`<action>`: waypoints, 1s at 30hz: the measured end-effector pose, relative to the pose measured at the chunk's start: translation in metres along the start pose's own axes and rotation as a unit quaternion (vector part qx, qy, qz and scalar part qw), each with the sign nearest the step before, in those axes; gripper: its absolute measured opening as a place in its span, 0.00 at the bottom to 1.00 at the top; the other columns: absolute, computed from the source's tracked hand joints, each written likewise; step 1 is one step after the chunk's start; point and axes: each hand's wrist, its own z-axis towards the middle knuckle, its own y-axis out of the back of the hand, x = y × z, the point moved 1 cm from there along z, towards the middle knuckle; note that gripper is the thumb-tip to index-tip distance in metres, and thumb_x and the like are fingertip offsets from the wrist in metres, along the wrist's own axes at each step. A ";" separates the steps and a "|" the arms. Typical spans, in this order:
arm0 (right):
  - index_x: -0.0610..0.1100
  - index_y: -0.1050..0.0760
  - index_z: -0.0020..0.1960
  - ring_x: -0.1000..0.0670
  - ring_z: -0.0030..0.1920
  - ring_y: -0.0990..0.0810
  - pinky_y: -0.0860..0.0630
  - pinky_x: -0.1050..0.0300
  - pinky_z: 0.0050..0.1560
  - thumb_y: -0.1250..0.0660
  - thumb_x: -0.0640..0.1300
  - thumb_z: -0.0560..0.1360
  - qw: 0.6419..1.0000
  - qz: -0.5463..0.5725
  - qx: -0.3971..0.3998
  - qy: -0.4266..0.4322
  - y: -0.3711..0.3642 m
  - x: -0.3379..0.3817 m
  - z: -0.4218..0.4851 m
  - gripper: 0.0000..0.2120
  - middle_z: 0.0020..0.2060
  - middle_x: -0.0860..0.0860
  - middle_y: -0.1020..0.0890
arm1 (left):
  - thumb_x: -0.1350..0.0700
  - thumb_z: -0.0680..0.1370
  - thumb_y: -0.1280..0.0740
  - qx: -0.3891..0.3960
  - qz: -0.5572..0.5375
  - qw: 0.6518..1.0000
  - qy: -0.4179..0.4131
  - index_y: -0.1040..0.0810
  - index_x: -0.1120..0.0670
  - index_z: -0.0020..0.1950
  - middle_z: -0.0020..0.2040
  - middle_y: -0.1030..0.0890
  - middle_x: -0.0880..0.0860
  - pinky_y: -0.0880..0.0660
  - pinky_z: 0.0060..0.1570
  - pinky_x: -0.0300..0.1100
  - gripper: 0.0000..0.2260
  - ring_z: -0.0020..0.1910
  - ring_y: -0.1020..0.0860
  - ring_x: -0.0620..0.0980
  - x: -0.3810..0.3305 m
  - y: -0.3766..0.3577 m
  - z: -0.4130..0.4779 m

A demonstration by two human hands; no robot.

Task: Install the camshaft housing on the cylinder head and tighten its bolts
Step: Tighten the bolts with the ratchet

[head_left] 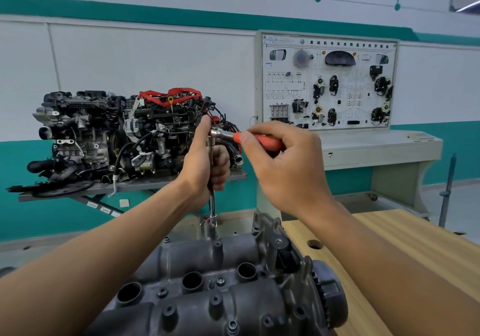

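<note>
Camshaft housing [207, 294], dark grey casting, lies along the left side of the wooden worktop [389, 244], with its far end near the worktop's far left corner. Three round wells [192, 281] sit in a row along its top. They are dark inside and their contents cannot be told. Small bolts [220, 281] sit in bosses between and around the wells. A black toothed cap [330, 299] is on the housing's right end. The socket [213, 222] stands upright on a boss at the housing's far edge and is carried by a long extension bar [213, 203]. Left hand [205, 164]: grip closed round the upper bar, thumb raised against the ratchet head [218, 134]. Right hand [285, 169]: grip closed on the red ratchet handle [265, 142], which points right, level, above the worktop. Both forearms cross over the housing and hide parts of its left and right flanks. A round hole [314, 244] is in the worktop just right of the housing's far end. Beyond the far edge, a complete engine [117, 133] with red wiring sits on a grey stand, and to its right a wiring training panel [327, 81] stands against the wall.
</note>
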 end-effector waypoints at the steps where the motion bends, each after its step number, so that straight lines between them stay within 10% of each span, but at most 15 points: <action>1: 0.45 0.15 0.45 0.58 0.29 0.22 0.30 0.69 0.32 0.30 0.45 0.77 1.000 0.019 0.002 -0.008 -0.001 -0.003 0.002 0.06 0.29 0.59 0.19 | 0.21 0.70 0.47 0.008 0.002 1.000 0.011 0.39 0.52 0.27 0.24 0.41 0.50 0.49 0.26 0.41 0.34 0.24 0.46 0.49 0.004 0.001 -0.001; 8: 0.52 0.22 0.41 0.53 0.25 0.33 0.36 0.63 0.23 0.34 0.44 0.81 0.980 0.082 0.025 -0.182 -0.005 -0.031 0.025 0.09 0.22 0.62 0.24 | 0.21 0.70 0.48 -0.022 -0.002 0.999 0.049 0.45 0.49 0.27 0.23 0.44 0.48 0.56 0.30 0.43 0.32 0.23 0.48 0.48 0.006 -0.002 0.005; 20: 0.56 0.22 0.42 0.62 0.29 0.24 0.32 0.72 0.32 0.31 0.42 0.78 0.995 0.102 0.001 -0.013 0.000 -0.017 0.008 0.10 0.29 0.66 0.21 | 0.23 0.73 0.50 -0.028 0.016 0.999 -0.035 0.47 0.49 0.29 0.23 0.44 0.48 0.53 0.26 0.43 0.31 0.23 0.48 0.48 0.008 -0.004 -0.014; 30: 0.51 0.22 0.42 0.60 0.29 0.26 0.31 0.64 0.33 0.32 0.44 0.80 0.976 0.154 -0.019 -0.154 -0.015 -0.032 0.017 0.07 0.25 0.60 0.22 | 0.22 0.73 0.49 -0.037 0.013 0.999 0.014 0.46 0.49 0.29 0.24 0.45 0.48 0.55 0.29 0.44 0.31 0.23 0.49 0.48 0.003 -0.002 -0.003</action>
